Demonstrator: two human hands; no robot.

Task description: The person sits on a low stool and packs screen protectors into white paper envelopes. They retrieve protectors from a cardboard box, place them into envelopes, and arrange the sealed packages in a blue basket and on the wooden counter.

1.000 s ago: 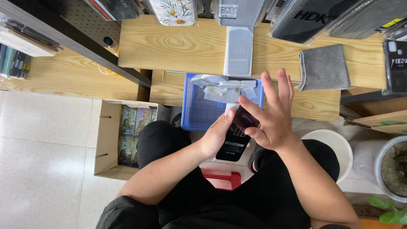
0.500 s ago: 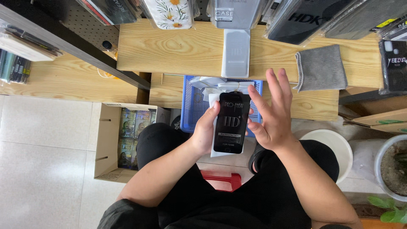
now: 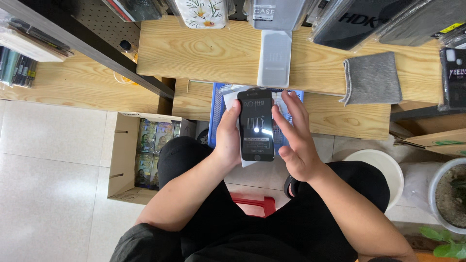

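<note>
My left hand (image 3: 227, 139) grips a black, phone-shaped screen protector pack (image 3: 256, 125) by its left edge, held upright over my lap with a clear sleeve behind it. On the pack's right side is my right hand (image 3: 293, 141), fingers spread and touching its edge. Behind both hands sits a blue plastic basket (image 3: 216, 116) under the lower wooden shelf (image 3: 340, 114). A grey-white flat pack (image 3: 274, 58) lies on the upper wooden shelf (image 3: 204, 53).
A folded grey cloth (image 3: 373, 78) lies on the shelf at right. An open cardboard box (image 3: 141, 155) of packets stands on the tiled floor at left. A white bucket (image 3: 378, 167), a plant pot (image 3: 449, 194) and a red stool (image 3: 252, 204) are close by.
The black pack has been lifted from my lap and turned face up in front of the basket. My right hand moved from above it to its right edge.
</note>
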